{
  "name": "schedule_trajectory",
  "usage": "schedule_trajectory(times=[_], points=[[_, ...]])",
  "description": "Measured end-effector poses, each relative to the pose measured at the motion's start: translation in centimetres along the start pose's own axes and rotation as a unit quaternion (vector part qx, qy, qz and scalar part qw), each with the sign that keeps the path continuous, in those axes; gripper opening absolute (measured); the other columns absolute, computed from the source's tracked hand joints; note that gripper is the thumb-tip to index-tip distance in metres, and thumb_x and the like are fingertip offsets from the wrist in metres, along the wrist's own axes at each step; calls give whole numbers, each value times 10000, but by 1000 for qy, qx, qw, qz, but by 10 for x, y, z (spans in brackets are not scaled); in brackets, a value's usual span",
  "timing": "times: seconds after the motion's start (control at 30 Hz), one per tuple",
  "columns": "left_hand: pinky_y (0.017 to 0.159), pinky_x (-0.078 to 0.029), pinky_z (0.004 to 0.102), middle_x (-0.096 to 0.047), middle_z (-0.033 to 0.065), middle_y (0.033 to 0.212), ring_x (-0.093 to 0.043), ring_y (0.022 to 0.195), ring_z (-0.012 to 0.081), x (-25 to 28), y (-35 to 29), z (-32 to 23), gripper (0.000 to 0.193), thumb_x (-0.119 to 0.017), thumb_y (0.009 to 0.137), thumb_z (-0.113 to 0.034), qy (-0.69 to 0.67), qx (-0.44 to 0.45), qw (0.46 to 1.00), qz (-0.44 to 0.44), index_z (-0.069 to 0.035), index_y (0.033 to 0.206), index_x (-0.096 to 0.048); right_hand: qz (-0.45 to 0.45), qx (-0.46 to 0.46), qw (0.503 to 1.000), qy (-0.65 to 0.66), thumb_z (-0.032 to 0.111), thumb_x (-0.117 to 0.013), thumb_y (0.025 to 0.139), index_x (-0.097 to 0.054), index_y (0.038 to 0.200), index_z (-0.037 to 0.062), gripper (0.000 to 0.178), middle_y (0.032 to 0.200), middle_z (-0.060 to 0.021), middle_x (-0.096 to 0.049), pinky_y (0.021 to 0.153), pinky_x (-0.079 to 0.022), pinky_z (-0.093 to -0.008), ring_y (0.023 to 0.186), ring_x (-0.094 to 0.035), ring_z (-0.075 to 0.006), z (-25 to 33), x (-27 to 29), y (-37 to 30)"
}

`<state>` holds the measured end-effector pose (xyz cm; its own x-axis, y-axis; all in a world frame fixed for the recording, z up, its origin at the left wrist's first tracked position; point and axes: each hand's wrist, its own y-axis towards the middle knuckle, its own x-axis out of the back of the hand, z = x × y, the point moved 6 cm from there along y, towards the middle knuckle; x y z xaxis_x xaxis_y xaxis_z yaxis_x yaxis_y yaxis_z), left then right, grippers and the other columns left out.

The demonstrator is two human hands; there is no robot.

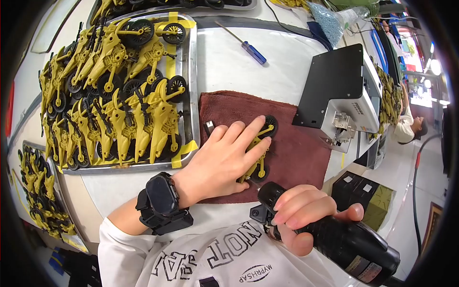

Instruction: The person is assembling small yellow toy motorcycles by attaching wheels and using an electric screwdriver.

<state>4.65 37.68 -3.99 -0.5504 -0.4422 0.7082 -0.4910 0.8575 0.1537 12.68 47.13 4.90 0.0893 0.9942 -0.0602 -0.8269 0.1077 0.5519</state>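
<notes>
My left hand [220, 162] lies over a yellow toy motorcycle [256, 160] with black wheels, thumb at its lower end and fingertips along its upper part, pinning it on a dark red cloth [299, 153]. Part of the toy is hidden under the fingers. My right hand [311, 213] is wrapped round a black electric screwdriver [351, 244], whose front end points left toward the toy's lower end. Whether its tip touches the toy I cannot tell. A small silver-and-black piece [209, 126] sits on the cloth beside my left knuckles.
A metal tray [192, 71] crowded with yellow toy motorcycles stands at the left, another tray [79, 234] lower left. A blue-handled screwdriver [253, 51] lies on the white table. Right of the cloth stands a black-and-white machine [330, 86]; below it, a black box [354, 191].
</notes>
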Motion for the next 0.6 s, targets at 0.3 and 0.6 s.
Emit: schedule_trajectory(times=[0.3, 0.6], points=[[763, -385, 350, -401, 95, 1396, -478, 978, 262, -4, -4, 6, 825, -808, 479, -237, 9, -3, 1000, -19, -76, 1239, -528, 25, -15, 999, -27, -31, -723, 693, -223, 1211, 122, 736, 838, -175, -614, 550, -542, -420, 591, -615, -290, -16, -8, -4], [717, -389, 338, -392, 108, 1410, -488, 947, 255, -5, -6, 7, 787, -781, 507, -208, 17, -10, 999, -41, -60, 1236, -527, 25, 20, 998, -62, -63, -686, 680, -283, 1173, 84, 653, 750, -158, -590, 456, -520, -376, 516, -579, -260, -20, -24, -2]])
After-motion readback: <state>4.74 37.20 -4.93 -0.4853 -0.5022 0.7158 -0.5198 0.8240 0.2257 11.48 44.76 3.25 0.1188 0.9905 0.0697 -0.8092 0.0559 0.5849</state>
